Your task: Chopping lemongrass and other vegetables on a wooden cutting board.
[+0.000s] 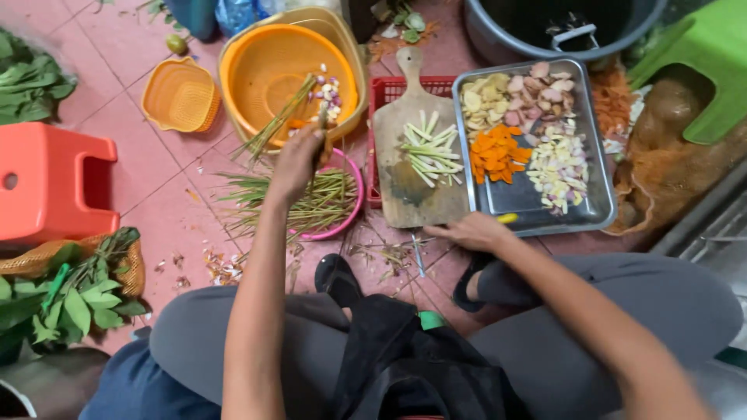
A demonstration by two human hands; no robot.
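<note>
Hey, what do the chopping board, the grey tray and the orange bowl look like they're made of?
Chopping board: apparently wood, with a worn, dark-stained matte surface. Tray: likely metal, probably steel, from its dull grey sheen and rolled rim. Orange bowl: probably plastic, uniformly coloured and smooth.

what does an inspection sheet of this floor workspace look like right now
surface: pink tiled floor, littered with peelings.
job's things: lemongrass stalks in left hand; cut stalks on wooden cutting board; more in pink bowl.
clutter: metal tray of sliced roots and shallots, orange basin, small orange basket.
hands: left hand grips stalks; right hand rests at the tray edge.
cables: nothing seen.
surroundings: orange stool, green stool, leafy greens.
</note>
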